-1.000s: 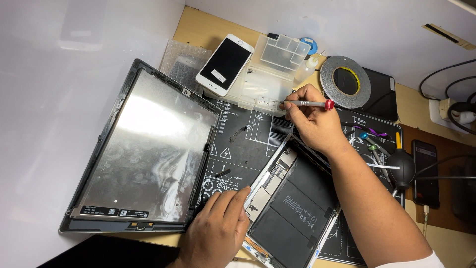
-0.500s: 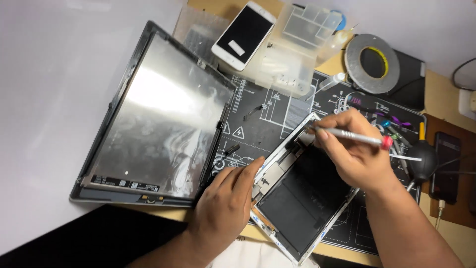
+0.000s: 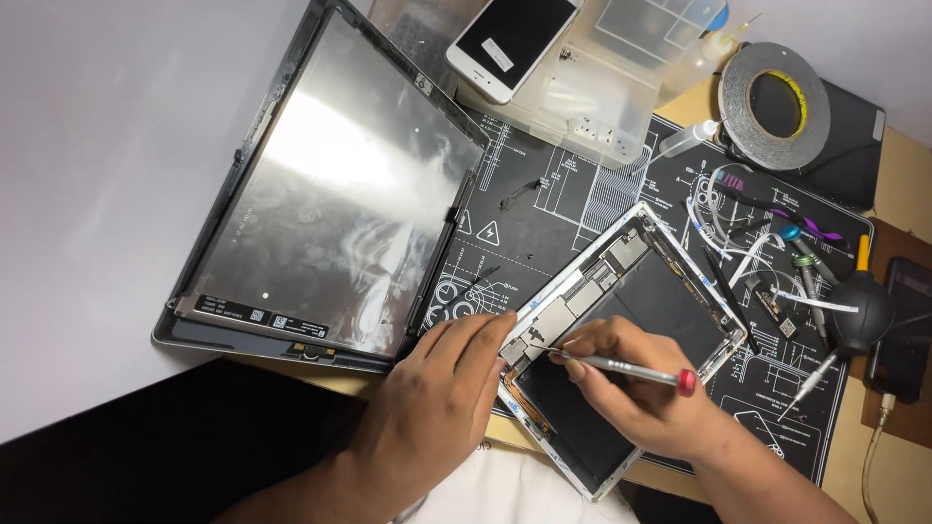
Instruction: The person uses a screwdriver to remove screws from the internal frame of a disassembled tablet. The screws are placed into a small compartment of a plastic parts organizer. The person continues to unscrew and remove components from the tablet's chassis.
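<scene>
Our right hand (image 3: pixel 641 398) grips a slim red-capped screwdriver (image 3: pixel 621 366), its tip on the circuit board of the opened tablet body (image 3: pixel 621 349) at the mat's six o'clock. Our left hand (image 3: pixel 437 408) lies open, fingertips pressing the tablet's nine o'clock edge. The detached screen panel (image 3: pixel 330 194) rests at ten o'clock, a tape roll (image 3: pixel 775 105) at one o'clock.

A wooden table (image 3: pixel 903 165) carries a black repair mat (image 3: pixel 573 223) under the right hand (image 3: pixel 641 393), a detached screen panel (image 3: pixel 330 194) beside the left hand (image 3: pixel 432 408).
</scene>
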